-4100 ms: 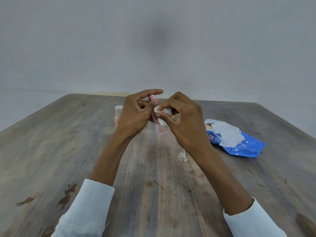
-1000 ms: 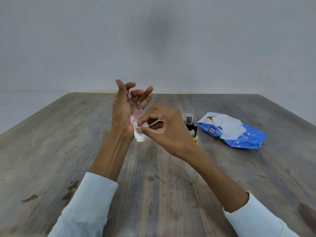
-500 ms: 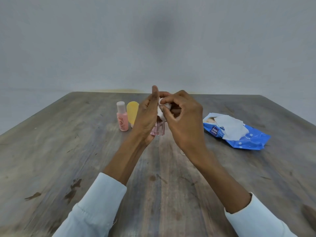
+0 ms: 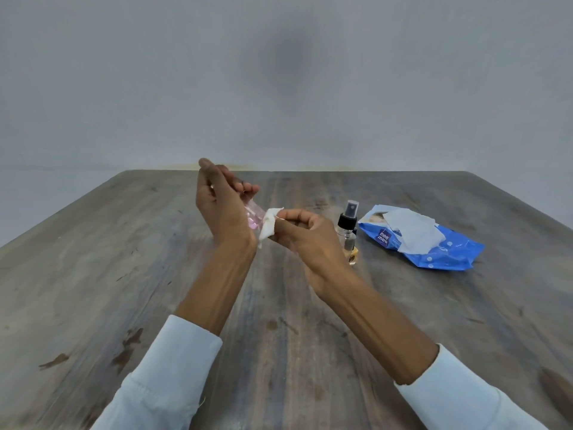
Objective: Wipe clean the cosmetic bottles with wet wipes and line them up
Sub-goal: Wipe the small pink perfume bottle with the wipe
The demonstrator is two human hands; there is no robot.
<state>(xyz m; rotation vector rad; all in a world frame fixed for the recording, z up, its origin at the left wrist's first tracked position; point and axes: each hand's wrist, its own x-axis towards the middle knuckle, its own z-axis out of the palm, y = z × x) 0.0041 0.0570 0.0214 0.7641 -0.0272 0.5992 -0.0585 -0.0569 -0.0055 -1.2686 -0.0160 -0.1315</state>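
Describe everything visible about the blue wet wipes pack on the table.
The wet wipes pack is a soft, crinkled blue plastic pouch with small white dots and a dark label reading "mee mee". It lies flat on the wooden table, to the right of the spray bottle, apart from it. Its top is open and a pale wipe sticks out, draped over the pack. Neither hand touches it.

Left hand (image 4: pixel 224 209) raised above desk (image 4: pixel 124 274), grip around clear pink bottle (image 4: pixel 253 214), held tilted. Right hand (image 4: pixel 305 235) pinches folded white wipe (image 4: pixel 268 225) against bottle's lower end. Clear spray bottle (image 4: pixel 348 226) with black pump upright just beyond right hand; small yellow item at its base. Blue wipes pack (image 4: pixel 434 246) right of it, sheet sticking out.
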